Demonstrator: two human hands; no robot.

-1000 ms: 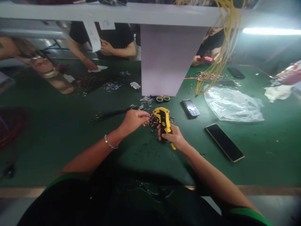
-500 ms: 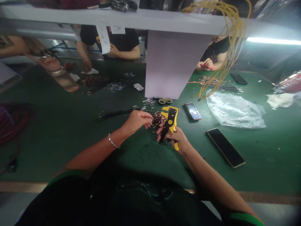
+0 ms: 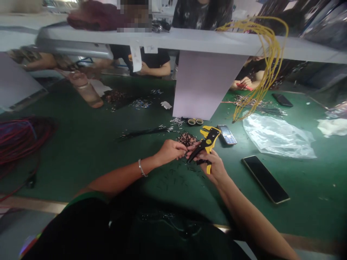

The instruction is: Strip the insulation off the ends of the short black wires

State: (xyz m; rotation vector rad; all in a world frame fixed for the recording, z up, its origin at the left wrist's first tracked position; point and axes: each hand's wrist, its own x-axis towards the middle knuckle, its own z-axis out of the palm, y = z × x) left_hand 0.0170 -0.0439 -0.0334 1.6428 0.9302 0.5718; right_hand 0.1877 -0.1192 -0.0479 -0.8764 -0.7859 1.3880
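Observation:
My right hand point(image 3: 215, 166) is wrapped round a yellow and black wire stripper point(image 3: 208, 141), its jaws pointing up and away from me. My left hand point(image 3: 170, 151) has its fingers pinched together, close against the fingertips of my right hand. Whatever is in that pinch is too small to make out. Just beyond both hands lies a heap of short copper-tipped wire pieces point(image 3: 187, 138). To the left, a bundle of black wires point(image 3: 146, 133) with bare ends is spread on the green table point(image 3: 89, 151). Small dark scraps point(image 3: 170, 178) are scattered nearer to me.
A keypad phone point(image 3: 227, 135), a smartphone point(image 3: 266, 179) and a clear plastic bag point(image 3: 279, 135) lie on the right. Tape rolls point(image 3: 195, 122) sit by a white upright panel point(image 3: 203, 86). Yellow wires point(image 3: 260, 83) hang from the shelf point(image 3: 195, 39). Co-workers' hands show across the table.
My left hand has moved from the heap's left side to its near side, up to my right fingertips. The stripper has shifted slightly right of the heap. The camera view has tilted up.

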